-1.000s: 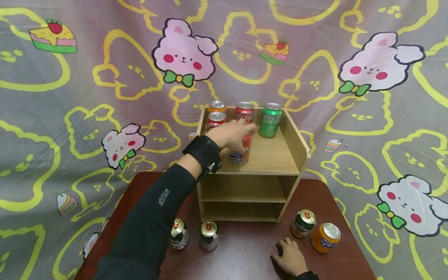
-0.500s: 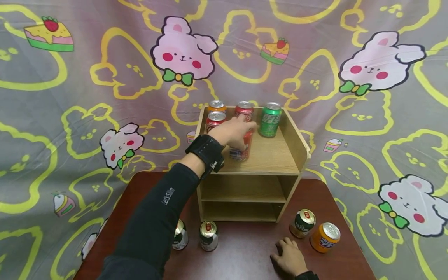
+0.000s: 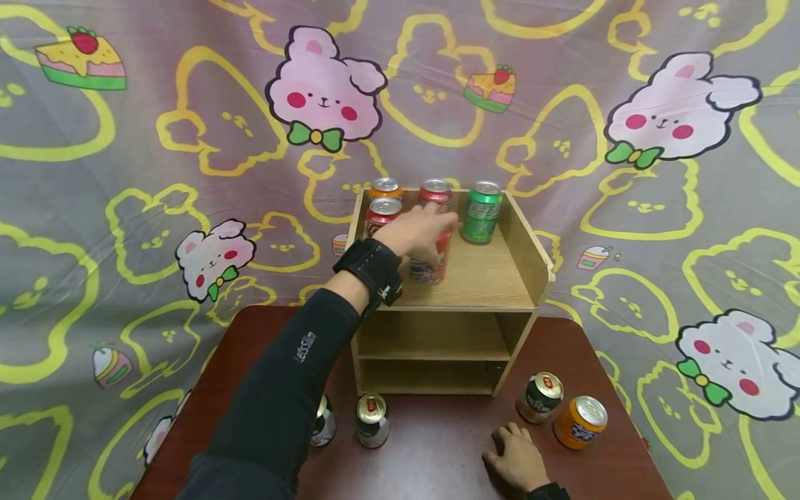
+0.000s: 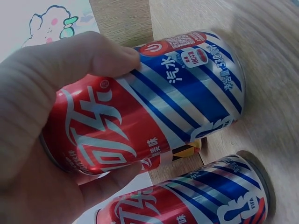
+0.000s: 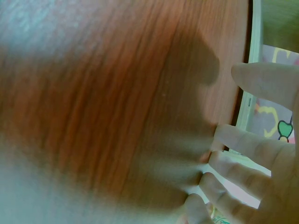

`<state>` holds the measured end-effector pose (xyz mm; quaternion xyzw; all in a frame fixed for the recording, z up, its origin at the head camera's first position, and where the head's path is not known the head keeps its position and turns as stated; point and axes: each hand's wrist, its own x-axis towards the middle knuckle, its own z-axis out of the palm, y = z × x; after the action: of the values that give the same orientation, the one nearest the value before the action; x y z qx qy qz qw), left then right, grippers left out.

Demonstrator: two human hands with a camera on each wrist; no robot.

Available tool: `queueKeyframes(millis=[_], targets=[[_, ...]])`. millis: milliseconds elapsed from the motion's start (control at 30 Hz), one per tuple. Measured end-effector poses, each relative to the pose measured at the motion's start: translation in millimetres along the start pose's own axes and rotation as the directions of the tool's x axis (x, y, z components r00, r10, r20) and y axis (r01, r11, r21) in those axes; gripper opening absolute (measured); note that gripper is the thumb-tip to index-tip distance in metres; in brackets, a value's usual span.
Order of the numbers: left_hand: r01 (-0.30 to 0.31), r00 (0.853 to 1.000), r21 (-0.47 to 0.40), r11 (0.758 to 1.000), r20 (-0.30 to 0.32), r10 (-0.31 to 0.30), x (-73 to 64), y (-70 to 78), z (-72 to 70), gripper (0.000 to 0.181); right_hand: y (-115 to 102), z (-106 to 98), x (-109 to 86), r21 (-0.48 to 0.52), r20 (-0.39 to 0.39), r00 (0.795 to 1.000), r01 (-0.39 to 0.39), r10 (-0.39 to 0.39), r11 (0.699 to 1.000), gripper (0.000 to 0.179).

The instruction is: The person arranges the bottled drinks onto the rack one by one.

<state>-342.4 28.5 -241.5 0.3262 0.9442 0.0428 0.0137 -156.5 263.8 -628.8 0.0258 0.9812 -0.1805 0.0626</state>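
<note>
I had my left hand [image 3: 420, 232] around a red can [image 4: 145, 102] with blue and white stripes toward its base, the thumb across one side and the fingers wrapped round the other, so they were plainly grasping it. The can stood upright at the wooden shelf [image 3: 494, 278], over its top board, left of the middle; I could not tell whether its base was touching the wood. Just beside it on the left was a matching can [image 3: 380, 219], with an orange soda [image 3: 385, 186] behind that one. Another red soda [image 3: 435, 194] stood further back, partly hidden by my hand, and a green can [image 3: 482, 215] was near the right wall.

My right hand [image 3: 516, 458] lay low on the bench [image 3: 431, 465], its fingers released, a little spread and holding nothing. Just ahead of it stood a dark green can [image 3: 540, 399], and beside that, to the right, an orange can [image 3: 580, 423]. Over on the left, in front of the shelf, stood a small dark can [image 3: 372, 422], with a similar can [image 3: 323, 423] near it, partly behind my black sleeve [image 3: 275, 389]. I wore a black strap [image 3: 370, 271] on my left wrist, and a cartoon-printed curtain [image 3: 562, 42] hung behind everything.
</note>
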Motion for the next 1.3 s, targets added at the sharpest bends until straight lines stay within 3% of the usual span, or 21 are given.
queueKeyframes(millis=[533,1300], targets=[[0.012,1.000,-0.010,1.000,-0.008,-0.012,7.8,-3.2,0.1,0.057,1,1,2.8,-0.008,0.015,1.000,-0.011,0.011,1.000,0.040],[0.030,0.999,-0.015,0.999,-0.012,-0.030,19.3,-3.9,-1.1,0.061,2,5,0.3,-0.003,-0.020,1.000,-0.003,0.003,1.000,0.039]])
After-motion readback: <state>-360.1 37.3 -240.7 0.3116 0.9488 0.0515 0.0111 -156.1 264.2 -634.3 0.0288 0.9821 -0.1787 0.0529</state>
